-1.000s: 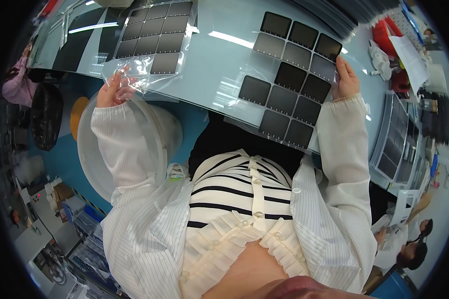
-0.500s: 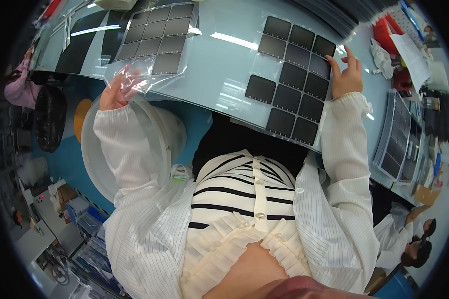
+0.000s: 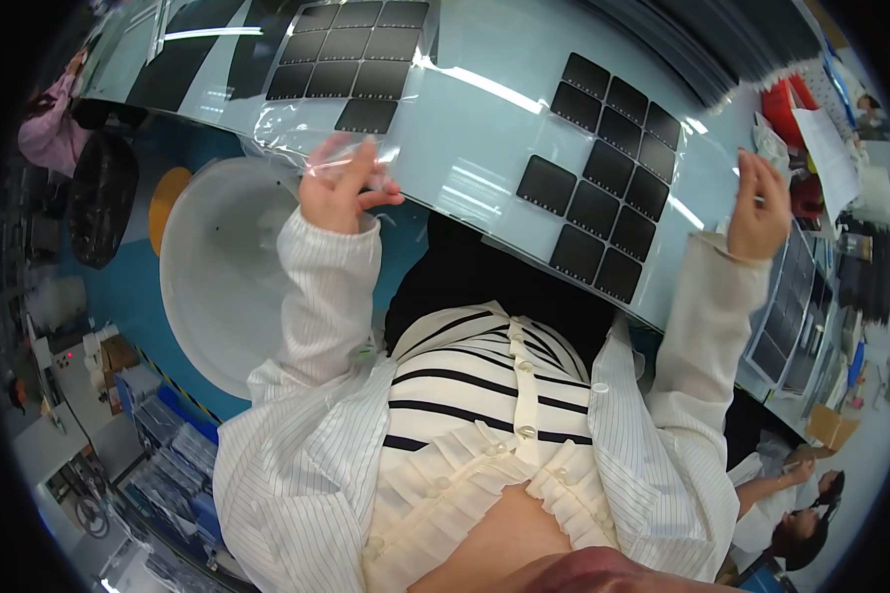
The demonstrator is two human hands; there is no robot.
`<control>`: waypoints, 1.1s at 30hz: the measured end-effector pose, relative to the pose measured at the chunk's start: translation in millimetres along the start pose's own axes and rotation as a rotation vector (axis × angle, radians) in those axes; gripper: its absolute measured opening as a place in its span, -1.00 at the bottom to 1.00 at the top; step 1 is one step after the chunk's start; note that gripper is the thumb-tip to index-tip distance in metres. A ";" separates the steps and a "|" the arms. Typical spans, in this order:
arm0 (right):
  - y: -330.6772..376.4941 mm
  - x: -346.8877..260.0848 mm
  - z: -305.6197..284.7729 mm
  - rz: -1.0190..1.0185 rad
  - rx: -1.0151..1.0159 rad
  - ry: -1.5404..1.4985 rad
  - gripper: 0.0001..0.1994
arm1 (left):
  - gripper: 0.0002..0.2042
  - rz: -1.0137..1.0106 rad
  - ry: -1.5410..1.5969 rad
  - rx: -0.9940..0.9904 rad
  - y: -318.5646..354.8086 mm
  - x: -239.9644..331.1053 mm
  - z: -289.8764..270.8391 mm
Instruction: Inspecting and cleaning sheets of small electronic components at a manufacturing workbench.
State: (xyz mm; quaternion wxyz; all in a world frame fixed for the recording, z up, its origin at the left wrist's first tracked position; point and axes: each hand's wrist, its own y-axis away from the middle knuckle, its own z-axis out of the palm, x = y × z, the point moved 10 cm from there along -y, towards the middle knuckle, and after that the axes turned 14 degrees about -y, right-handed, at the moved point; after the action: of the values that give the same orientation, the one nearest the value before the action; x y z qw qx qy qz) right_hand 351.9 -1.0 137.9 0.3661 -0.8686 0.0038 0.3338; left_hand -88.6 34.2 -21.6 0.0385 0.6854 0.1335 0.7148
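My left hand (image 3: 346,188) is at the near table edge, fingers spread, with the loose edge of a clear plastic film (image 3: 292,133) lying against them. On that film sits a group of dark rounded squares (image 3: 346,59). My right hand (image 3: 759,210) is raised to the right of a second group of dark rounded squares (image 3: 608,168), apart from it. Its fingers are bent close together; whether something thin is between them cannot be made out. The second group lies in stepped rows, reaching the near edge.
A white bin (image 3: 213,267) stands below the table edge at left. Bundled dark strips (image 3: 702,40) lie at the back. On the right are a red bin (image 3: 789,109), white paper (image 3: 823,143) and a stack of dark sheets (image 3: 783,306). Other people sit at both sides.
My left hand has moved right along the film's near edge. My right hand has left the far right corner of the second group and moved right and nearer to me.
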 end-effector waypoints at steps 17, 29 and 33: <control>75.4 -177.9 199.9 -0.363 -0.567 -0.617 -0.66 | -0.72 0.228 -0.100 -0.379 27.7 27.7 48.8; 67.0 -181.9 210.6 -0.577 -0.602 -0.551 -0.85 | -0.61 0.204 -0.166 -0.674 29.9 17.2 68.9; 43.3 -156.3 217.9 -0.268 -0.473 -0.698 -0.95 | -0.56 0.191 -0.204 -0.738 31.0 23.9 70.3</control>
State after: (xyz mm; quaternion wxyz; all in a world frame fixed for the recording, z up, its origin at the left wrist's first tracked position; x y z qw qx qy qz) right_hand 93.8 69.3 90.7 0.1768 -0.7565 -0.3092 0.5484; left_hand -16.4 19.7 10.9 0.2287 0.7022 -0.2015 0.6434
